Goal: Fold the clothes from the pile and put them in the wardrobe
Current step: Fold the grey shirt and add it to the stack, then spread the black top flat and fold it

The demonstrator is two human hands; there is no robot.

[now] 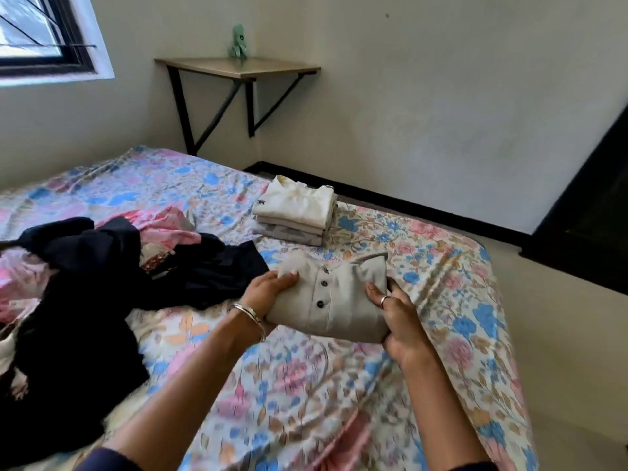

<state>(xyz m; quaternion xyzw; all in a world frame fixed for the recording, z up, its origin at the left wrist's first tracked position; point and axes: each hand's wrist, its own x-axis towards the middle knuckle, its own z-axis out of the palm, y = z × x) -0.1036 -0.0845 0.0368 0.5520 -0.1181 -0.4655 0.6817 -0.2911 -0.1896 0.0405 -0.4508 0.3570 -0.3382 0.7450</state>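
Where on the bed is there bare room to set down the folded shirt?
Bare sheet lies between the folded shirt and the folded stack, and along the bed's right edge. The left is crowded by the unfolded pile.

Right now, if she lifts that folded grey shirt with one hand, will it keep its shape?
Probably not. The shirt is soft cloth, and both the left hand and right hand grip its ends. One-handed, the free side would likely droop and unfold. It looks light, and should not slip on the bedsheet.
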